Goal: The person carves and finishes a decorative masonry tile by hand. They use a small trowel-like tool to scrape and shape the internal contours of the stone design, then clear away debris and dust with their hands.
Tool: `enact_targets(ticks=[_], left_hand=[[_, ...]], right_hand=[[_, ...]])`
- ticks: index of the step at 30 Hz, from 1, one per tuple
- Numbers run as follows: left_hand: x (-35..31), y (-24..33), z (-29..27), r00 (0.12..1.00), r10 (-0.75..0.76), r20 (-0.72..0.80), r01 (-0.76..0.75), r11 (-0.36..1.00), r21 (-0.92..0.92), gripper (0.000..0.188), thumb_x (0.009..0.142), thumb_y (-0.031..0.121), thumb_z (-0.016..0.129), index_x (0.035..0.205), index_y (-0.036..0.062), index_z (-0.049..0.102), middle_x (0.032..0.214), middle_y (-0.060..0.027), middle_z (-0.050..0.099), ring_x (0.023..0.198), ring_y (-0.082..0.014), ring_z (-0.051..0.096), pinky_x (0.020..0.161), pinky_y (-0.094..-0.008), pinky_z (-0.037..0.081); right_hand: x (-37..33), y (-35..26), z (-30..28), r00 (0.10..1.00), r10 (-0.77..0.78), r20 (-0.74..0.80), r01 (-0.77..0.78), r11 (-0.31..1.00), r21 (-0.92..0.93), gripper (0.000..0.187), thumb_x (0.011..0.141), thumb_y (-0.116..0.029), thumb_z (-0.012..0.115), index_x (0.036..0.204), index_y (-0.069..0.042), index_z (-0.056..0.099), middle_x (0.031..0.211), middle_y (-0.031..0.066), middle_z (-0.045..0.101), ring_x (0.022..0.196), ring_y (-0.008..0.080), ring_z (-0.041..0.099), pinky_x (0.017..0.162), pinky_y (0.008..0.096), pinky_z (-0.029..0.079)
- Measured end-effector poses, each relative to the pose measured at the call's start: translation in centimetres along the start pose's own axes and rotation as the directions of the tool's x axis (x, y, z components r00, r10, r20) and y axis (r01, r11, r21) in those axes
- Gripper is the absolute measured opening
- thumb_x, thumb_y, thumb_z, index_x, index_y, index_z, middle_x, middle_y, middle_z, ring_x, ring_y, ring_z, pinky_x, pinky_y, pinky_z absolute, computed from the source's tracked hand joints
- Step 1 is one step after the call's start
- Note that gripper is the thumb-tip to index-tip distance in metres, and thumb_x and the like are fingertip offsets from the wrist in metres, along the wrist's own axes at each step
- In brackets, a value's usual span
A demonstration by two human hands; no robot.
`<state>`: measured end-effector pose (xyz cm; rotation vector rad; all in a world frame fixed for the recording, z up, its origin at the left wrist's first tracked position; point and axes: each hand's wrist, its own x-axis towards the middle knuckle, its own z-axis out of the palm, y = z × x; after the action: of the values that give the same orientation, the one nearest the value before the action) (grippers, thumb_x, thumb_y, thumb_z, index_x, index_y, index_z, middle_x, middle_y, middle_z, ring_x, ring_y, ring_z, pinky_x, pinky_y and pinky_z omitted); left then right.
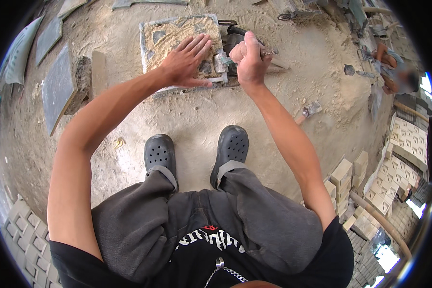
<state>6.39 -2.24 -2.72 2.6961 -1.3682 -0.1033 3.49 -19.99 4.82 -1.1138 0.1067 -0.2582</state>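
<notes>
My left hand (189,57) lies flat with its fingers stretched out on a square mould-like tray (143,45) covered with sandy powder. Dark grey pieces show through the powder. Closed in a fist, thumb up, my right hand (251,62) grips a short-handled tool (221,64) at the tray's right edge. Its pale, dusty head points left toward the tray, and the handle end sticks out to the right of my fist. The exact kind of tool is unclear. A white strip (213,79) runs along the tray's near right corner, close to my left thumb.
A dusty flat-headed tool (313,109) lies on the sandy floor at right. Grey slabs (57,89) lean at left. Patterned blocks (391,185) and pale bricks (342,173) are stacked at lower right. Another person (393,69) crouches at far right.
</notes>
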Motion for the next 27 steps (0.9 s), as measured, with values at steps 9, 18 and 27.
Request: enact_targets(ticks=[9,18,27], left_hand=[[-0.3,0.9,0.0,0.988,-0.141,0.066,0.142,0.990,-0.019,0.134,0.069,0.091,0.044,0.151,-0.0073,0.005,0.160,-0.0228,0.009,0.150,-0.0315,0.004,0.123,-0.0403,0.004],[-1.5,0.8,-0.3,0.989,-0.148,0.017,0.149,0.988,-0.030,0.135,0.069,0.092,0.042,0.150,-0.0091,0.006,0.159,-0.0237,0.009,0.150,-0.0314,0.004,0.123,-0.0411,0.004],[-2.1,2.7,-1.0,0.986,-0.155,0.061,0.155,0.988,0.011,0.124,0.077,0.087,0.038,0.151,-0.0080,0.010,0.159,-0.0255,0.011,0.149,-0.0346,0.004,0.122,-0.0438,0.004]], right_hand=[[0.1,0.6,-0.8,0.991,-0.135,-0.005,0.131,0.967,-0.220,0.047,0.097,-0.021,0.053,0.053,-0.014,0.041,0.046,-0.0037,0.041,0.039,0.0077,0.036,0.039,0.0277,0.028],[0.7,-3.7,2.5,0.985,-0.094,-0.148,0.072,0.986,-0.148,0.049,0.094,-0.019,0.056,0.049,-0.016,0.038,0.043,0.0018,0.041,0.037,0.0137,0.034,0.043,0.0341,0.032],[1.3,-4.7,3.0,0.993,-0.011,-0.117,-0.006,0.990,-0.141,0.048,0.094,-0.022,0.056,0.051,-0.015,0.035,0.046,-0.0008,0.036,0.039,0.0132,0.032,0.043,0.0332,0.030]])
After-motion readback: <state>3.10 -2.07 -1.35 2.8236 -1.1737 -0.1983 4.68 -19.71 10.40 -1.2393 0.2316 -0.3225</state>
